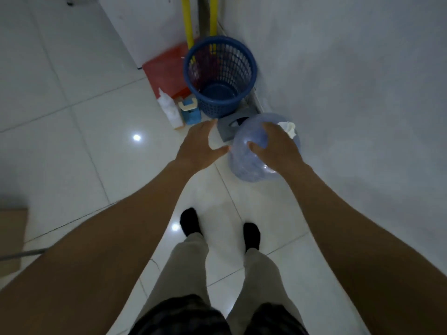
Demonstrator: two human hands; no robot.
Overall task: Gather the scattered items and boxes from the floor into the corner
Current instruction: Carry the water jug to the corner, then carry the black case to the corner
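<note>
Right hand (275, 146) – fingers curled over the blue plastic bag (246, 165), palming its rounded top, probably to steer it down | bag just in front of the blue basket (217, 105), beside the grey box (226, 130) | left hand (200, 146) – fingers wide, empty, likely ready to steady

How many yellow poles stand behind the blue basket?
2. The left yellow pole stands left of the grey pole; the right yellow pole stands right of it. The blue basket may hide others.
</note>
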